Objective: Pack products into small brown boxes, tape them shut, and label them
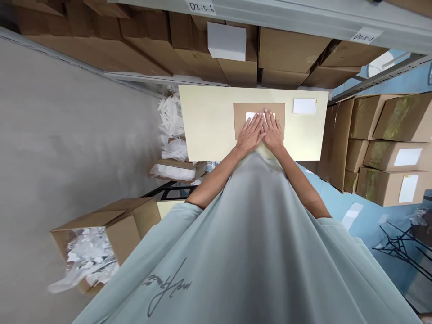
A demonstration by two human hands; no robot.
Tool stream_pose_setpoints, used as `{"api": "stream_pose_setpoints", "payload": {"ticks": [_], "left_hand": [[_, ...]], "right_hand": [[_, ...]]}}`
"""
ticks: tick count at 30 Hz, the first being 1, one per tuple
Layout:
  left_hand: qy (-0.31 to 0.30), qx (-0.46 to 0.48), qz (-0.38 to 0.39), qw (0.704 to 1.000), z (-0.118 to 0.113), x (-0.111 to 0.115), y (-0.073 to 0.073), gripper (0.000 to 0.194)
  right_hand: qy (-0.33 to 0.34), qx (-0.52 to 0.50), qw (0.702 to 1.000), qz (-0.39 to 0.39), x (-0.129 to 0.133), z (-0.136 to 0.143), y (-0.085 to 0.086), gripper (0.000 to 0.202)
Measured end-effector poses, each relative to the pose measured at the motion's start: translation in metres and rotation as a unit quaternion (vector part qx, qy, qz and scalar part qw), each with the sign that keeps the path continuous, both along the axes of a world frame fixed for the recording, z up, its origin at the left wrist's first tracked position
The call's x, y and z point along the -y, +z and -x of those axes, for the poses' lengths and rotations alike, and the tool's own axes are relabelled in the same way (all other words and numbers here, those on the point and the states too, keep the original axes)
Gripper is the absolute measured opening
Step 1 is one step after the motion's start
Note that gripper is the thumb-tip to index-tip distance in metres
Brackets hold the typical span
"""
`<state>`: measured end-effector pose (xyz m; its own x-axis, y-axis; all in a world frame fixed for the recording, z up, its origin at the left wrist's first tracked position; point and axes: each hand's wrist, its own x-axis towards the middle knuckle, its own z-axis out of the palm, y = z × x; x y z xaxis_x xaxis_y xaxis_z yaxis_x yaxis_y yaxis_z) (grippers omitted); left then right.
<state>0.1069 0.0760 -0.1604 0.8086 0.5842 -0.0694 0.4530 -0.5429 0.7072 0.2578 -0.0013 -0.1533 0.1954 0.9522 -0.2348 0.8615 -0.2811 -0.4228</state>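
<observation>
The left hand point(250, 136) and right hand point(272, 134) lie flat over the label point(249, 116) and brown card point(240, 115), grip flattened, clasping nothing. The card, midway between the counter's point(209, 121) side edges, looks light, stiffish, best taken by opposite edges.

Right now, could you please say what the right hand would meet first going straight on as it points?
The right hand would first cross the far strip of brown cardboard, then the cream board; beyond, probably the cardboard boxes, though depth is unclear.
</observation>
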Motion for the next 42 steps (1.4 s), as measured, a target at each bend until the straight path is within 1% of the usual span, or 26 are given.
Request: {"api": "stream_pose_setpoints", "payload": {"ticks": [2, 4, 7, 11, 12, 15, 16, 17, 20, 21, 22, 23, 25, 26, 27, 28, 30, 32, 34, 36, 37, 39, 40, 42], "left_hand": [[0.013, -0.039, -0.003, 0.999, 0.010, -0.001, 0.001, 0.091], [0.041, -0.068, -0.007, 0.997, 0.015, -0.001, 0.002, 0.093], [0.070, -0.092, -0.010, 0.993, 0.009, 0.004, 0.004, 0.088], [0.037, -0.069, 0.004, 0.997, 0.002, 0.010, 0.006, 0.079], [0.043, -0.056, 0.012, 0.997, 0.003, 0.010, 0.007, 0.079], [0.091, -0.033, 0.034, 0.995, 0.013, 0.007, 0.008, 0.085], [0.091, -0.033, 0.037, 0.995, 0.018, 0.006, 0.009, 0.088], [0.076, -0.035, 0.040, 0.996, 0.023, 0.005, 0.010, 0.089], [0.011, -0.048, 0.049, 0.998, 0.048, 0.003, 0.016, 0.088], [0.012, -0.058, 0.053, 0.997, 0.058, 0.002, 0.017, 0.088], [0.037, -0.074, 0.055, 0.995, 0.068, 0.002, 0.018, 0.093], [0.082, -0.091, 0.062, 0.991, 0.077, 0.003, 0.017, 0.104], [0.199, -0.108, 0.099, 0.969, 0.090, 0.006, 0.013, 0.134], [0.250, -0.104, 0.132, 0.954, 0.092, 0.009, 0.009, 0.145], [0.288, -0.094, 0.170, 0.938, 0.091, 0.014, 0.006, 0.152], [0.312, -0.081, 0.207, 0.924, 0.087, 0.019, 0.003, 0.154], [0.330, -0.056, 0.254, 0.907, 0.072, 0.029, -0.001, 0.146], [0.339, -0.036, 0.255, 0.905, 0.057, 0.038, 0.003, 0.128], [0.355, -0.011, 0.229, 0.906, 0.046, 0.045, 0.013, 0.106], [0.366, 0.024, 0.209, 0.906, 0.042, 0.050, 0.027, 0.082], [0.369, 0.047, 0.202, 0.906, 0.041, 0.052, 0.034, 0.072], [0.374, 0.085, 0.192, 0.903, 0.040, 0.057, 0.045, 0.060], [0.377, 0.093, 0.190, 0.902, 0.040, 0.059, 0.049, 0.058], [0.383, 0.074, 0.197, 0.899, 0.037, 0.066, 0.051, 0.054]], "right_hand": [[-0.015, 0.016, 1.000, 0.002, 0.007, -0.006, 0.002, 0.075], [-0.039, 0.034, 0.999, 0.011, 0.011, -0.008, 0.004, 0.076], [-0.055, 0.046, 0.997, 0.025, 0.012, -0.002, 0.006, 0.074], [-0.033, 0.007, 0.999, 0.009, 0.013, 0.001, 0.011, 0.069], [-0.039, -0.006, 0.999, 0.001, 0.014, -0.001, 0.013, 0.068], [-0.080, -0.041, 0.996, -0.020, 0.022, -0.007, 0.020, 0.066], [-0.085, -0.054, 0.995, -0.023, 0.025, -0.009, 0.022, 0.065], [-0.080, -0.067, 0.994, -0.025, 0.029, -0.011, 0.024, 0.064], [-0.051, -0.097, 0.994, -0.025, 0.047, -0.022, 0.026, 0.062], [-0.058, -0.103, 0.993, -0.022, 0.056, -0.028, 0.025, 0.065], [-0.077, -0.110, 0.991, -0.015, 0.065, -0.033, 0.022, 0.072], [-0.107, -0.119, 0.987, -0.004, 0.075, -0.038, 0.019, 0.083], [-0.180, -0.157, 0.971, 0.027, 0.093, -0.045, 0.010, 0.108], [-0.211, -0.184, 0.959, 0.041, 0.100, -0.046, 0.006, 0.116], [-0.233, -0.215, 0.947, 0.053, 0.104, -0.046, 0.002, 0.121], [-0.243, -0.249, 0.935, 0.064, 0.106, -0.045, -0.002, 0.121], [-0.248, -0.307, 0.916, 0.075, 0.103, -0.042, -0.006, 0.111], [-0.250, -0.336, 0.906, 0.068, 0.096, -0.041, -0.004, 0.099], [-0.251, -0.332, 0.909, 0.029, 0.091, -0.045, 0.003, 0.089], [-0.244, -0.315, 0.917, -0.024, 0.093, -0.054, 0.016, 0.080], [-0.242, -0.309, 0.919, -0.047, 0.097, -0.060, 0.023, 0.076], [-0.247, -0.299, 0.919, -0.074, 0.110, -0.072, 0.038, 0.069], [-0.254, -0.294, 0.918, -0.078, 0.119, -0.076, 0.044, 0.067], [-0.271, -0.280, 0.918, -0.076, 0.138, -0.083, 0.052, 0.062]]}}
